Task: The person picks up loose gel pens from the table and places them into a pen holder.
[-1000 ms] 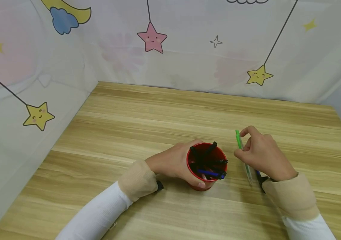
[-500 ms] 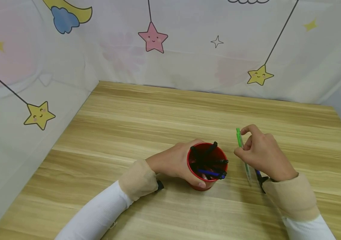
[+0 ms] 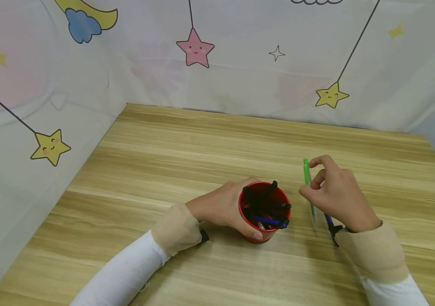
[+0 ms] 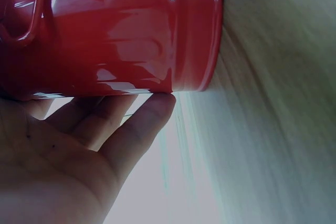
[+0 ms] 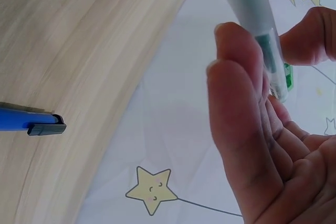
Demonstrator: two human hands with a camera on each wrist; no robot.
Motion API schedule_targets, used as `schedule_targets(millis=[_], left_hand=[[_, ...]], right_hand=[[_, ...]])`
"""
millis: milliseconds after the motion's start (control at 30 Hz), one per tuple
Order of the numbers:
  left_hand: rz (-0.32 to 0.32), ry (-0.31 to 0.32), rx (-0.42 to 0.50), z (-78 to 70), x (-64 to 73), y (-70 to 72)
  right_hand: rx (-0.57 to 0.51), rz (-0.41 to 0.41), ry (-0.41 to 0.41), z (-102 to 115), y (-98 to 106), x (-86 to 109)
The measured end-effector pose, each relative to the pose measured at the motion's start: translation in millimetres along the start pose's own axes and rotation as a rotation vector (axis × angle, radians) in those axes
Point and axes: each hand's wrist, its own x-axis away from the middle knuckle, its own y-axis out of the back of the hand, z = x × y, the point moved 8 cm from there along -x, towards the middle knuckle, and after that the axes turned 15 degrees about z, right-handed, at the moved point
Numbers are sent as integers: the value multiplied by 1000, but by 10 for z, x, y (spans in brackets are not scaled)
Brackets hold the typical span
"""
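Observation:
My left hand [image 3: 226,206] grips the side of a red metal cup [image 3: 256,238] that stands on the table. Several dark pens [image 3: 268,192] and a blue pen [image 3: 267,222] lean inside it. In the left wrist view, fingers [image 4: 149,116] lie against the wall of the cup [image 4: 115,35]. To the right of the cup, my right hand [image 3: 336,193] pinches a green-topped pen [image 3: 306,172] with a clear barrel between thumb and fingers, above the table. The right wrist view shows this pen [image 5: 252,3] close to the lens, partly hidden by the fingers.
A blue pen with a black clip [image 5: 31,123] lies on the table beneath my right wrist. The wood-grain table [image 3: 202,144] meets a white cloth backdrop [image 3: 236,85] printed with stars at the back and left.
My right hand has moved slightly away from me, and the green-topped pen in it has turned a little straighter. The left hand and the cup have stayed put.

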Motion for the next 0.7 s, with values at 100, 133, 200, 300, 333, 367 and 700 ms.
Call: schedule_targets(millis=[100,133,200,300,333,367,700], left_hand=[[2,-3,4,-2,0,-3],[3,-2,5,-1,0,-4],[2,3,5,1,2,-5],[1,7,6,2,2,-5],[1,9,7,3,4,-6],[0,9,8,2,4,-6],[-1,-15,4,-7,0,-5]], right_hand=[[2,-32,17,25,19,11],[4,-40,23,33,24,13],[9,-54,30,45,34,17],[8,-69,32,53,43,20],[7,-73,34,56,47,21],[3,-76,35,57,49,23],[-14,-130,77,104,88,68]])
